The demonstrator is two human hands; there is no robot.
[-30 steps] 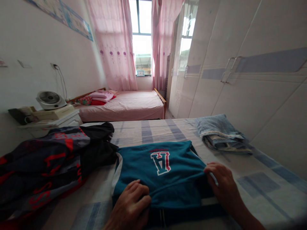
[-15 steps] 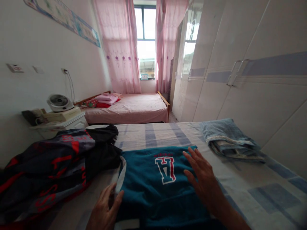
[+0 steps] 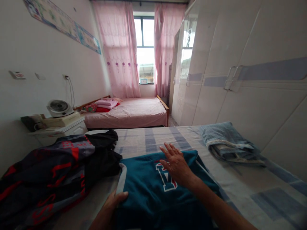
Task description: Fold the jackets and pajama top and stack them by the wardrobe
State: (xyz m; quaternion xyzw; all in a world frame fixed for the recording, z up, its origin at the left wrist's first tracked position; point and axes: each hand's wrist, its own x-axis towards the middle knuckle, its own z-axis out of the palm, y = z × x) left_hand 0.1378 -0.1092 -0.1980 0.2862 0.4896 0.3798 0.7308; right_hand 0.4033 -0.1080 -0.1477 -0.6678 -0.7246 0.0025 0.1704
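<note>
The teal shirt (image 3: 141, 182) lies on the bed (image 3: 240, 198), my right hand (image 3: 176, 166) open over it, perhaps to flatten it; my left hand (image 3: 111, 203) thumbs its edge, grip I cannot tell.

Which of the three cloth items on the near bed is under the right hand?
The teal fabric garment in the middle. The crumpled black garment with red lettering, left, and the folded pale-blue denim cloth, right, have no hand over them.
</note>
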